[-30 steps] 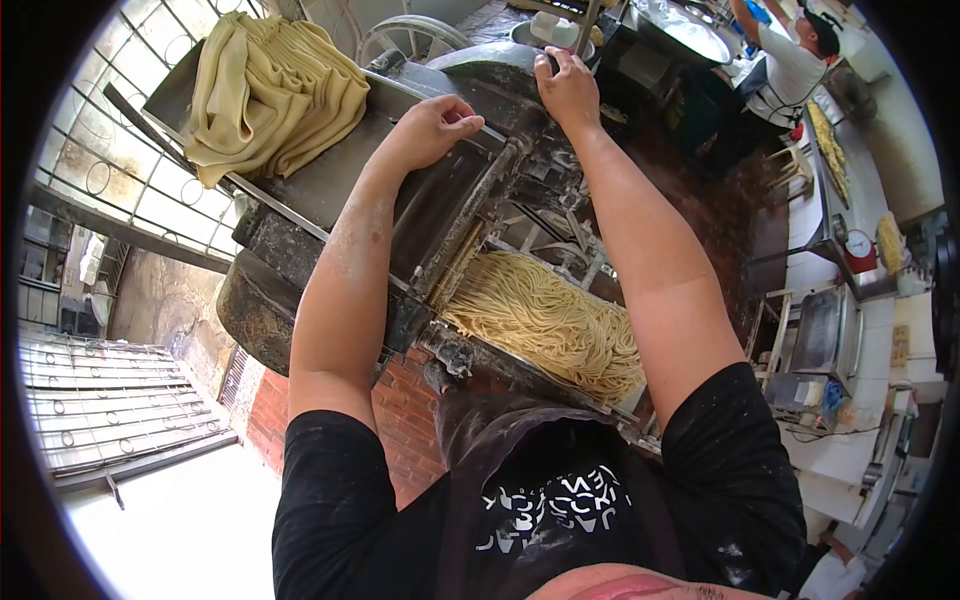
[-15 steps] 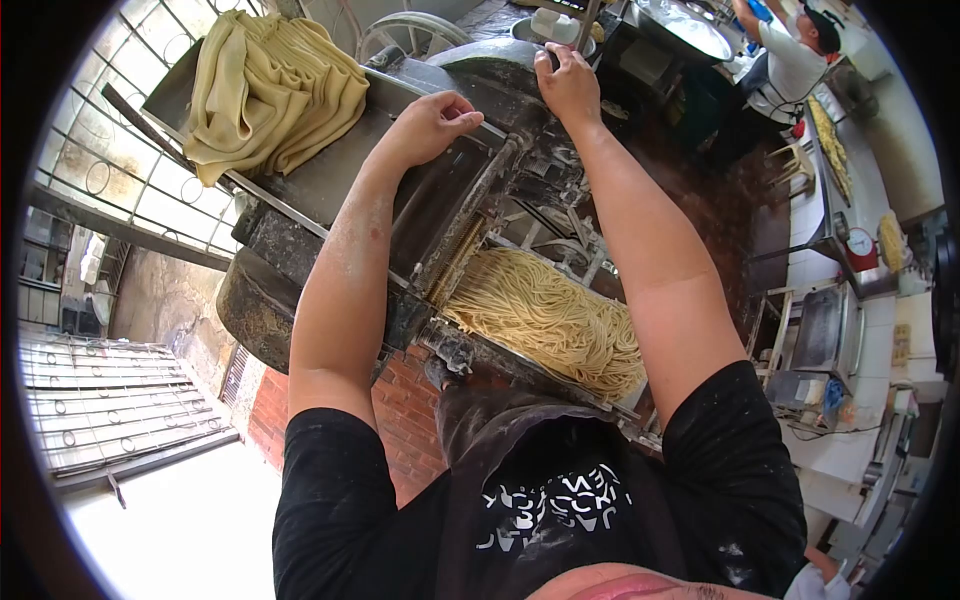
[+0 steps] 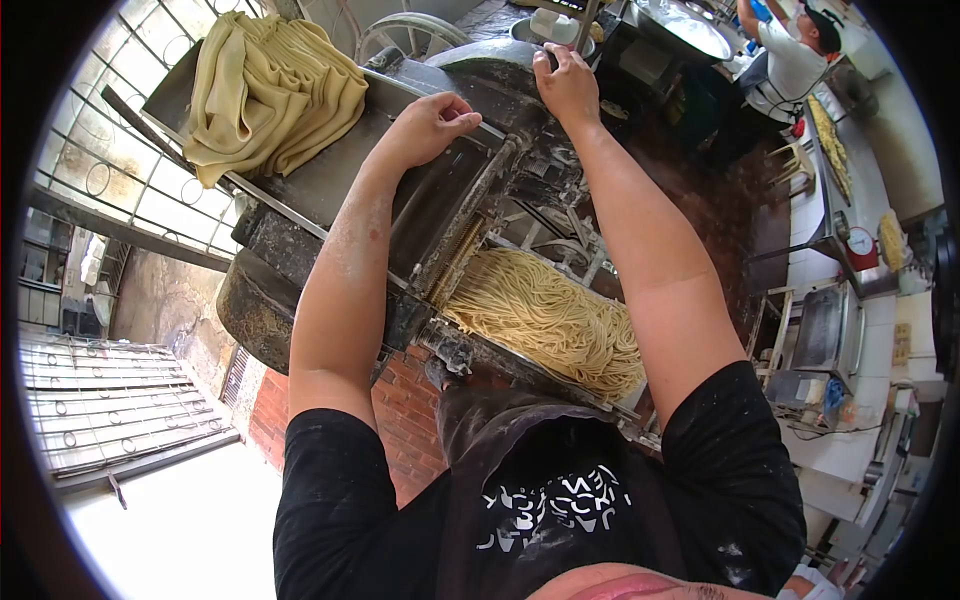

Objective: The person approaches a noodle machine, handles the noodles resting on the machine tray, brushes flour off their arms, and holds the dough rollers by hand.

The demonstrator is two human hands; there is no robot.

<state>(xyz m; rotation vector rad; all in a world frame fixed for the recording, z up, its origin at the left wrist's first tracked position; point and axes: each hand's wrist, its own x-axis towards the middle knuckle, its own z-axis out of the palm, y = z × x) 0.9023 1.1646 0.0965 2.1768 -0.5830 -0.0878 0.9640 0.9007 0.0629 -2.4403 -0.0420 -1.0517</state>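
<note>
A noodle machine [image 3: 425, 215] with a dusty dark metal body stands before me. My left hand [image 3: 435, 125] is over its upper tray, the fingers curled in loosely and nothing visible in them. My right hand [image 3: 570, 88] rests at the curved machine cover [image 3: 490, 55], holding nothing, its fingers bent and apart. Folded dough sheet [image 3: 275, 95] lies piled on the tray to the left of my left hand. Below the rollers, cut noodles [image 3: 545, 320] fill a lower tray between my forearms. Neither hand touches the dough or the noodles.
A barred window [image 3: 125, 130] is at the left. Red brick floor [image 3: 400, 430] shows under the machine. At the upper right a co-worker [image 3: 785, 65] stands with arms raised. A counter [image 3: 835, 190] on the right holds a red scale [image 3: 860, 243] and more noodles.
Both hands stay almost exactly where they were. Far off, the co-worker's arm shifts slightly; the dough sheet and noodles look nearly the same.
</note>
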